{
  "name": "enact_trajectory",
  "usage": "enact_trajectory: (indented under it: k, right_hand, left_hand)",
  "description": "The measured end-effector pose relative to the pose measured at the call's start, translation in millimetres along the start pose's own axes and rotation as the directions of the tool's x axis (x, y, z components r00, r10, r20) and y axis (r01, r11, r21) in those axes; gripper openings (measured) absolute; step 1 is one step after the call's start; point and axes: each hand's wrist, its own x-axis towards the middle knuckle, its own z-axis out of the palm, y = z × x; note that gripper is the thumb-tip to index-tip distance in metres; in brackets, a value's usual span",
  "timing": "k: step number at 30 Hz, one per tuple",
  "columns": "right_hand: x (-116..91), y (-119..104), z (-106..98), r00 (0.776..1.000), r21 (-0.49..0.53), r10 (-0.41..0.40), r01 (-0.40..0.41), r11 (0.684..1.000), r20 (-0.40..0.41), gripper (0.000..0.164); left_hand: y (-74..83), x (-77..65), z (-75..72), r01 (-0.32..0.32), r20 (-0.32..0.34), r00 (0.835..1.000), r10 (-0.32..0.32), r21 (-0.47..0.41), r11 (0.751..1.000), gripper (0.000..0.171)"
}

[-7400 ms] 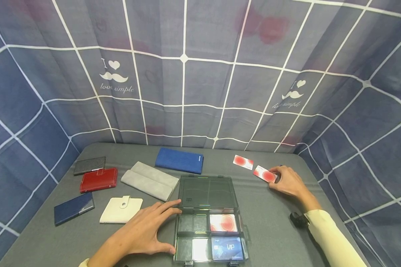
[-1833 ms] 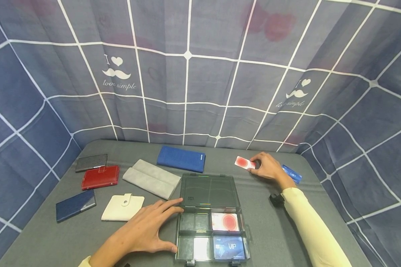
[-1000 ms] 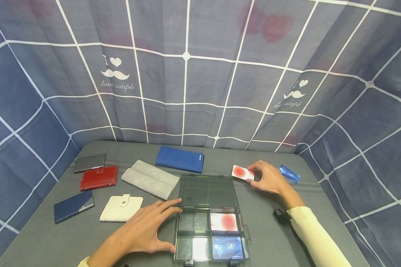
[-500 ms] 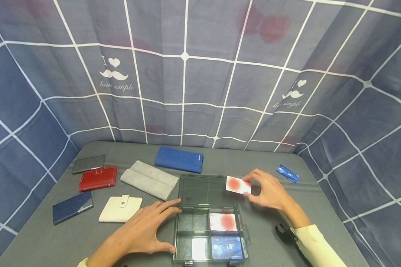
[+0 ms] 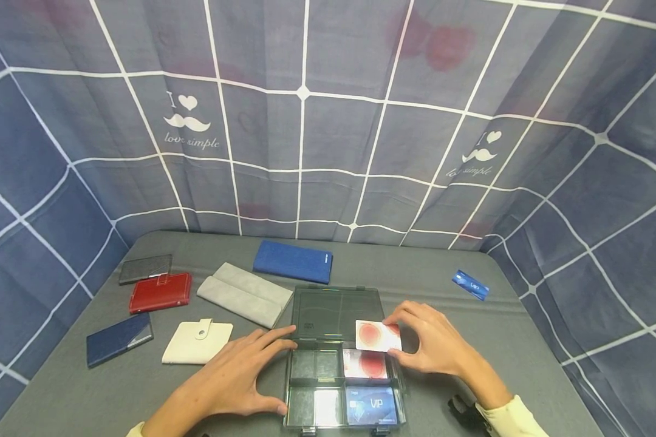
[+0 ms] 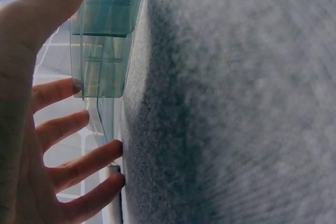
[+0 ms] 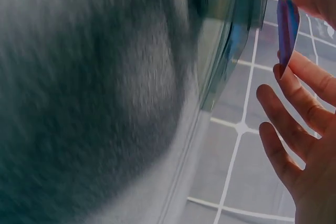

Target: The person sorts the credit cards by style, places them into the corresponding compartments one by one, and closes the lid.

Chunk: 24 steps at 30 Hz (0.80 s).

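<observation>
Between thumb and fingers my right hand [image 5: 434, 340] pinches a white card with red circles [image 5: 373, 335], held over the back right part of an open clear grey plastic box [image 5: 316, 382]. In the right wrist view the card [image 7: 287, 32] appears nearly edge-on. Below it, a similar red-and-white card [image 5: 361, 365] lies in the box's back right compartment. A blue VIP card [image 5: 372, 405] fills the front right one. My left hand [image 5: 235, 379] is spread along the box's left side, fingers extended; in the left wrist view a fingertip touches the box wall [image 6: 102, 77].
Another blue VIP card [image 5: 471, 284] lies at the back right of the grey table. Left of the box are a grey wallet [image 5: 246, 294], a blue wallet [image 5: 293, 261], a cream card holder [image 5: 198, 343], a red wallet [image 5: 161, 293], a navy holder [image 5: 120, 340] and a dark grey holder [image 5: 145, 269].
The right hand picked up the red-and-white card from the table's back and carried it left and nearer, over the box. The left hand stays at the box's side.
</observation>
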Motion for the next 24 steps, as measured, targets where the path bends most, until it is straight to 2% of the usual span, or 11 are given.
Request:
enact_trajectory:
  k: [10,19,24]
  right_hand:
    - [-9,-21,5,0.998,0.017,-0.055,0.055,0.998,0.03,0.051]
    - [-9,-29,6,0.996,0.001,-0.087,0.087,0.996,0.032,0.049]
    - [-7,-32,7,0.995,-0.008,-0.093,0.094,0.996,0.038,0.048]
  left_hand:
    - [0.7,0.5,-0.7,0.01,0.008,1.0,-0.01,-0.004,1.0,0.093]
    - [0.1,0.4,-0.5,0.013,0.012,1.0,-0.013,-0.005,1.0,0.094]
    - [-0.1,0.7,-0.1,-0.006,-0.003,1.0,0.006,0.007,1.0,0.094]
